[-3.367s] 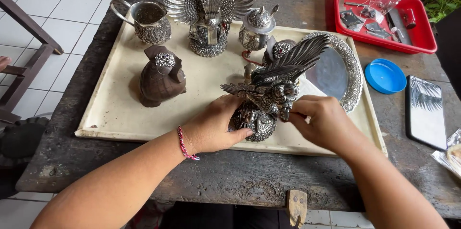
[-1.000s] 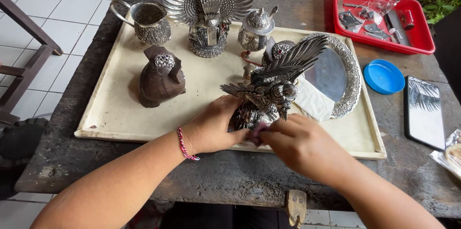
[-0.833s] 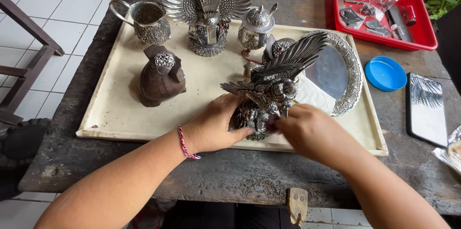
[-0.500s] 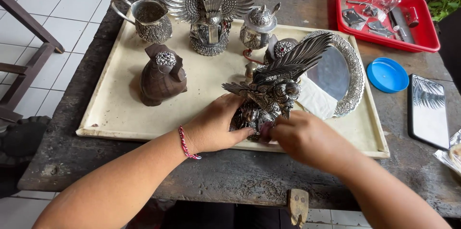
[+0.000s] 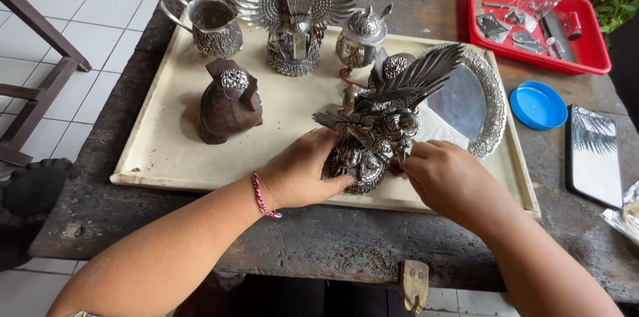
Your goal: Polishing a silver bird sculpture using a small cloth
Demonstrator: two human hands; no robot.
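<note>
Item, nearest: left hand (image 5: 303,174), red cord at the wrist, cupped around the base of the winged silver figurine (image 5: 376,127) from its 8 o'clock side, steadying it. Right hand (image 5: 447,180) at the figurine's 4 o'clock, fingers curled against the lower body; whether they pinch anything is hidden. Work judged mid-course: figurine upright on the cream tray (image 5: 160,151), both hands on it, nothing set aside.

Item, beyond: dark brown vessel (image 5: 227,101) at 10 o'clock, apart. Oval mirror tray (image 5: 492,101) at 2 o'clock, behind the wing.

Item, far: silver jug (image 5: 212,25), fan-tailed statue (image 5: 294,7), lidded pot (image 5: 363,34), red tray (image 5: 592,57).
</note>
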